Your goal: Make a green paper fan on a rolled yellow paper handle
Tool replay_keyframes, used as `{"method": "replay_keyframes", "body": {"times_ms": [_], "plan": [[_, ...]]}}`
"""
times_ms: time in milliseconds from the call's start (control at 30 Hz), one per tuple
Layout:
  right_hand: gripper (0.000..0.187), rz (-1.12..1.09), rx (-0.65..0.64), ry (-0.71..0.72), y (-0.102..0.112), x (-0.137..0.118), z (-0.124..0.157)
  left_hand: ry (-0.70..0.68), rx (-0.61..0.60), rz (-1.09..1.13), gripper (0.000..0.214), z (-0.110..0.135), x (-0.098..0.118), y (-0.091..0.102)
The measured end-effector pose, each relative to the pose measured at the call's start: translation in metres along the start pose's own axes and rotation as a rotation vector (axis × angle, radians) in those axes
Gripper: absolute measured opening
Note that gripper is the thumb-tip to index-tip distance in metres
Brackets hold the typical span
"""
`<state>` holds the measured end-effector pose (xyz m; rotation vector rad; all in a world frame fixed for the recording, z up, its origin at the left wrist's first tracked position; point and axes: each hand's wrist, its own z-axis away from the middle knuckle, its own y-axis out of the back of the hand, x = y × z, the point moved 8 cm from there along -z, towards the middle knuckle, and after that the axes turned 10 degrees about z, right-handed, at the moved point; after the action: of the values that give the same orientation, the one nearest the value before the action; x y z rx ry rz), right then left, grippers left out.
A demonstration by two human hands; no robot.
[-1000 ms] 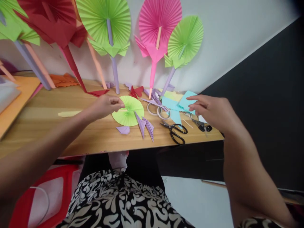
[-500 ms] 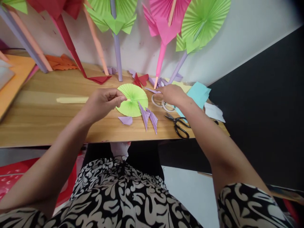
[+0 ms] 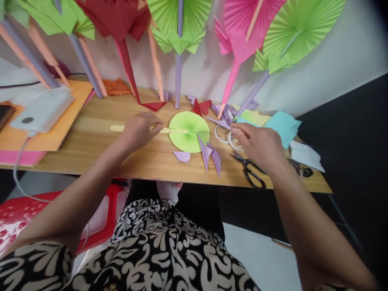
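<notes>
My left hand (image 3: 140,131) is closed over a pale yellow paper stick (image 3: 174,130), its fingers curled and the thumb low beside it. The middle of the stick is hidden under the hand. Its right end lies on a round pleated green paper fan (image 3: 194,141). My right hand (image 3: 257,141) is pinched just above two white rings, like tape rolls (image 3: 221,134); whatever it holds is hidden. Folded purple paper pieces (image 3: 215,159) lie at the fan's lower right, and a flat purple piece (image 3: 182,156) sits below it. Black-handled scissors (image 3: 248,167) rest below my right hand.
Finished paper fans, such as a pink one (image 3: 242,44) and a dark red one (image 3: 121,24), lean on the wall behind. A red paper butterfly (image 3: 201,107) and turquoise paper (image 3: 283,125) lie nearby. At left, a white device with a cable (image 3: 42,109) rests on orange sheets (image 3: 72,117).
The view has swung left. My left hand has shifted left along the stick, away from the fan's centre. My right hand has drawn back from the purple pieces toward me. The fan stays put.
</notes>
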<state>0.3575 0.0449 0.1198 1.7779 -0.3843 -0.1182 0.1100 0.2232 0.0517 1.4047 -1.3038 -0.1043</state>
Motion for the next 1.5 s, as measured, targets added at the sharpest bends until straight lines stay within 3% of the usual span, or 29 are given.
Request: {"method": "replay_keyframes", "body": {"times_ms": [133,233,433,567,700,900,1267,1500], "plan": [[0.036,-0.312,0.061,-0.086,-0.028,0.0,0.037,-0.02,-0.084,-0.093,0.027,0.004,-0.004,-0.014],[0.036,-0.396,0.148,-0.122,-0.046,-0.008,0.062,-0.008,-0.103,-0.134,0.029,0.005,-0.005,-0.02],[0.042,-0.321,0.19,0.097,-0.059,-0.065,0.08,0.011,-0.061,-0.159,0.03,0.005,-0.012,-0.028],[0.035,-0.232,0.214,0.156,-0.062,-0.083,0.075,-0.001,-0.06,-0.168,0.032,0.007,-0.015,-0.03],[0.03,-0.243,0.266,0.132,-0.07,-0.077,0.074,0.0,-0.052,-0.214,0.03,0.009,-0.016,-0.029],[0.033,-0.17,0.343,0.035,-0.078,-0.047,0.088,0.02,-0.013,-0.238,0.024,0.013,-0.017,-0.025],[0.032,-0.245,0.377,0.058,-0.085,-0.038,0.092,0.016,0.336,-0.15,0.02,0.021,-0.004,0.01],[0.035,-0.237,0.393,0.058,-0.082,-0.039,0.093,-0.115,0.435,-0.161,0.013,0.022,0.012,0.014]]}}
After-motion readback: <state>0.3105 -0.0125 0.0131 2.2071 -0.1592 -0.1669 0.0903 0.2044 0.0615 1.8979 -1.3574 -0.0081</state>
